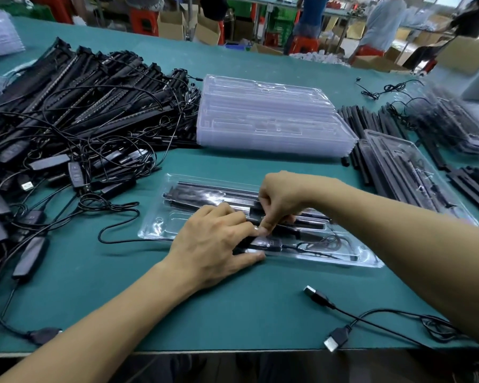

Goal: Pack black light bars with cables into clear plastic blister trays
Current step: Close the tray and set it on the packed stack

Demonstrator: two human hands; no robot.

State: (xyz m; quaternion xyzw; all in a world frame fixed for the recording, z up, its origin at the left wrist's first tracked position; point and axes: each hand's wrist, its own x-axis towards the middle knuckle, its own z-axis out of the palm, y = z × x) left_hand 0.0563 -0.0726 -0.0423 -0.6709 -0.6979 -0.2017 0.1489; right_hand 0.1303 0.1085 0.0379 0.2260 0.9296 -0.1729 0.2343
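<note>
One green counter (pixel 233 313) carries everything. At 10 o'clock sprawls a heap of black light bars (pixel 80 106) tangled with their cables; at 12 o'clock sits a stack of empty clear trays (pixel 271 117); at 3 o'clock lie filled trays (pixel 404 167) on loose bars. At centre the open blister tray (pixel 161 219) lies flat, with light bars (pixel 210 190) seated along its far channels (its left pockets look unfilled). The left hand (pixel 213 244) rests on the tray's near edge, its grip slack, fingers almost straight and pressing down, an inline controller (pixel 271 241) between forefinger and thumb. The right hand (pixel 282 197) is curled, its grip pinching a thin black bar (pixel 313 217) in the tray, thumb pointing down. At 5 o'clock lies a USB plug (pixel 314 293).
</note>
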